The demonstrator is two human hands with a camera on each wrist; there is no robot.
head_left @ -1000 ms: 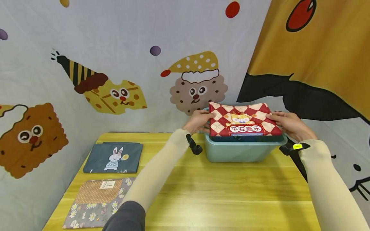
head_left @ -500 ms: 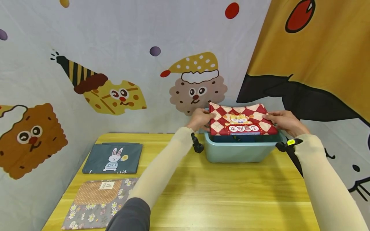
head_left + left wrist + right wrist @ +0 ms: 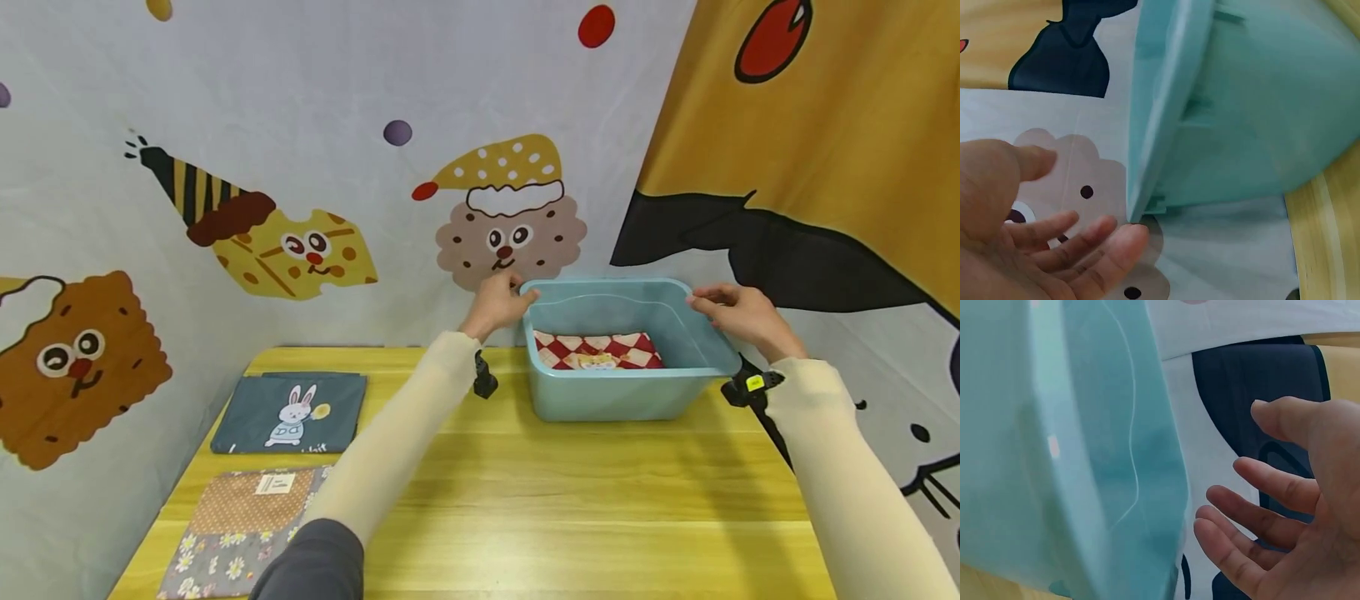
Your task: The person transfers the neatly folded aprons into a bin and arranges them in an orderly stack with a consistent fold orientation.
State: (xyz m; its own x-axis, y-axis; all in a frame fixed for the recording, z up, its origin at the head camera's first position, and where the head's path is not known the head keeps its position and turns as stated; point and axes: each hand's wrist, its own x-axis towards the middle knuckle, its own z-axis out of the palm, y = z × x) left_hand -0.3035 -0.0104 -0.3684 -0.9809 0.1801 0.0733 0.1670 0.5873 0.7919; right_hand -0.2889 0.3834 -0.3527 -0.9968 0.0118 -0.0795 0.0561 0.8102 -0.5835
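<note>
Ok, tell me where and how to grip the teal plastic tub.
Probably best by its rim at both short ends, coming from left and right, where the left hand and right hand are: the walls taper below, leaving an edge to hook under.

Shows teal on the tub (image 3: 618,397) at the head view's four o'clock — red-and-cream diamonds on the cloth (image 3: 592,346) inside.
</note>
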